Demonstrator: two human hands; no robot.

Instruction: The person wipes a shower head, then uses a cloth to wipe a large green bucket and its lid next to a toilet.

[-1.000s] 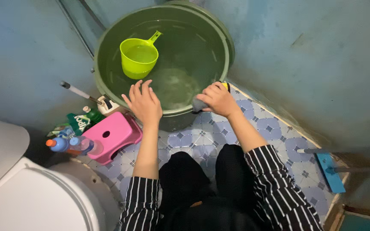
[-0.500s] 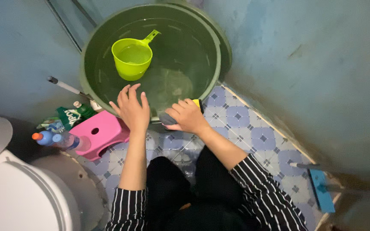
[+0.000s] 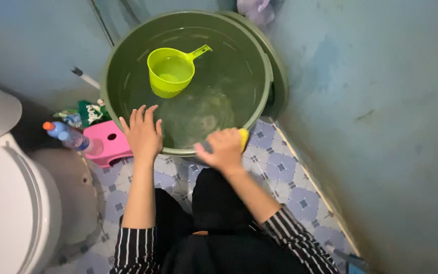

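a yellow and grey sponge [image 3: 243, 139] is clamped in the right hand [image 3: 225, 148] against the near rim of the large round green plastic tub [image 3: 267, 96]. the left hand [image 3: 143, 133] is spread flat on that rim, apart, empty.

Small bathroom, dim light. Blue-painted, stained walls [image 3: 371, 101] far and right. Floor of pale tiles with blue diamond pattern [image 3: 280, 177]. White ceramic toilet [image 3: 11, 203] near left. Small pink plastic stool [image 3: 108, 143] beside it, by the far wall.
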